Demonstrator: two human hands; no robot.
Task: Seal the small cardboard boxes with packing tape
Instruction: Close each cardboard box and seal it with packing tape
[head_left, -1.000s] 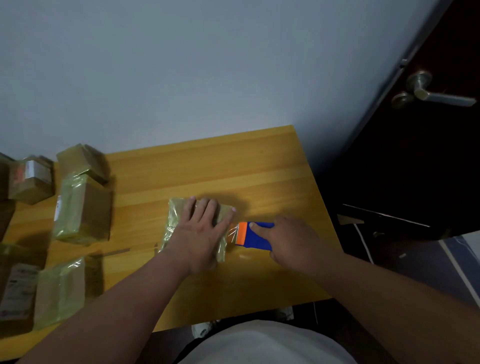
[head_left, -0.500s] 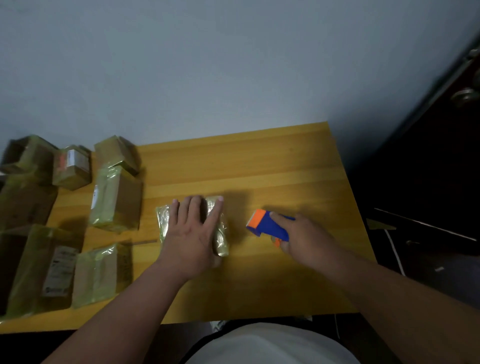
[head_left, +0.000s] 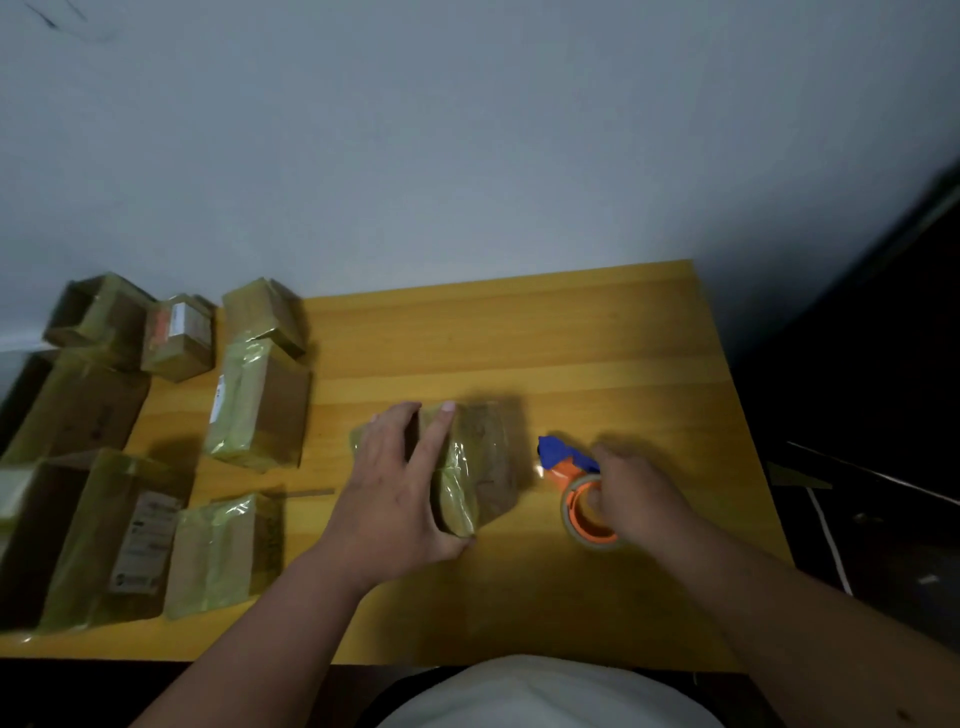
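A small cardboard box (head_left: 480, 467) wrapped in glossy yellowish tape sits near the middle of the wooden table (head_left: 519, 338), tilted up on one edge. My left hand (head_left: 400, 488) grips its left side, fingers over the top and thumb under the near corner. To the right, a blue and orange tape dispenser (head_left: 574, 486) with its tape roll rests on the table. My right hand (head_left: 636, 493) holds it, fingers in the roll's core.
Several taped boxes lie at the table's left: a long one (head_left: 260, 410), one in front (head_left: 223, 553), a labelled one (head_left: 122, 540), and small ones at the back (head_left: 179, 338). The table's right edge drops to a dark floor with a white cable (head_left: 831, 545).
My left hand has shifted from pressing flat on the box to gripping and tipping it up. My right hand pulled the dispenser away to the right and set it down on the table.
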